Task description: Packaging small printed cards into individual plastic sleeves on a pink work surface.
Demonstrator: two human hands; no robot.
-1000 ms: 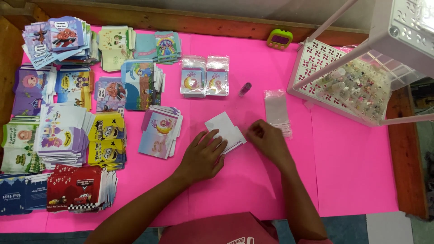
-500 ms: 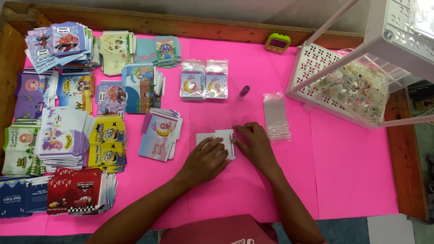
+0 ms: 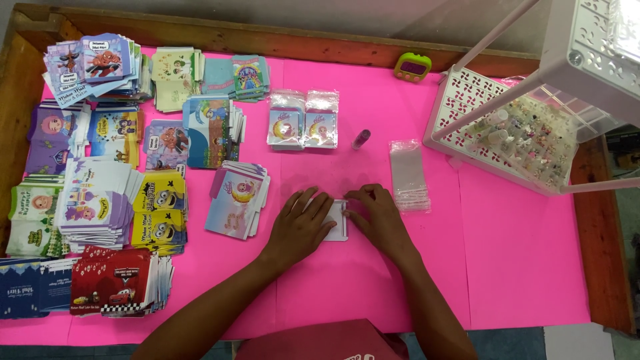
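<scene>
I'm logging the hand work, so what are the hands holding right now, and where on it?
Both hands press a small white card flat on the pink table: the left hand covers its left part, the right hand its right edge.

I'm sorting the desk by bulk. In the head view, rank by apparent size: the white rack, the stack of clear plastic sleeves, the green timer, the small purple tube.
1. white rack, by far the largest.
2. clear plastic sleeves.
3. green timer.
4. purple tube, the smallest, though the timer lies farther from the camera.
</scene>
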